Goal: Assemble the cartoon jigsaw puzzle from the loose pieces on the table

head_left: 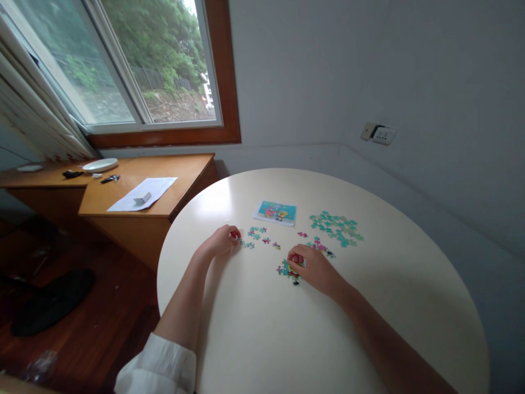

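Note:
My left hand is closed at the left of the round table, its fingertips pinched on a small puzzle piece beside a few loose teal pieces. My right hand is closed too, curled over a small cluster of joined puzzle pieces; its fingertips pinch a piece, mostly hidden by the fingers. Between the hands lie teal pieces, a pink one and a yellow-purple one. Pink and dark pieces lie just beyond my right hand.
A picture card with cartoon figures lies farther back on the white round table. Right of it spreads a pile of teal pieces. A wooden desk at the left holds a paper sheet and a white plate.

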A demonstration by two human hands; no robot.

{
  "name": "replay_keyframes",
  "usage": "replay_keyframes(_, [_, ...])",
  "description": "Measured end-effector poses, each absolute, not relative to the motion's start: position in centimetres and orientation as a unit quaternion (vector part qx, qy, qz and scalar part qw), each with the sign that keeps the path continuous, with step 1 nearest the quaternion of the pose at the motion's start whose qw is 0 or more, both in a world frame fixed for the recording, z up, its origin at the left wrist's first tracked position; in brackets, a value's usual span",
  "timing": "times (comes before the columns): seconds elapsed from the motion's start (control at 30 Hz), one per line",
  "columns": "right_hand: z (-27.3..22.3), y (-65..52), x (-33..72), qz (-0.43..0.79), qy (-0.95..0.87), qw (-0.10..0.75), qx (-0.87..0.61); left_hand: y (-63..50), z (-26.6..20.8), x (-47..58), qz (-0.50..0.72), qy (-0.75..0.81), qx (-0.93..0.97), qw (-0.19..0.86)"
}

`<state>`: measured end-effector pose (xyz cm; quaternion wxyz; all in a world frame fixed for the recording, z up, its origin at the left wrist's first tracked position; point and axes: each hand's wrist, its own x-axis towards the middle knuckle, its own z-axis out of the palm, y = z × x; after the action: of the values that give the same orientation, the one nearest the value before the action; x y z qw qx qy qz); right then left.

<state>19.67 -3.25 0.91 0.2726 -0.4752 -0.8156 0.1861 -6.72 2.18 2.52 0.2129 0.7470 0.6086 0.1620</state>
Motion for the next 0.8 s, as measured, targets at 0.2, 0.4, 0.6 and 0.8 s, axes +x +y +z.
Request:
replay_keyframes(0.2, [0.89,-3.29,19.62,0.189,-0.816,0.276,-0.471,1.97,2.79,-6.57,0.153,0.609,0.748,0.216])
replay_keyframes(0.4, [0.74,-3.32,19.72,0.192,-0.816,0.268,-0.474,2.08,2.53,-6.55,0.145,0.614,0.747,0.207])
replay_keyframes(0.6, [1.01,-3.41,19.59,0.201,-0.814,0.264,-0.476,2.04,2.63,-6.27,0.152,0.616,0.747,0.200])
replay_keyframes(0.8, [1.19,-3.44,19.53,0.201,-0.815,0.262,-0.477,2.60,2.13,-6.49,0.224,0.586,0.742,0.238])
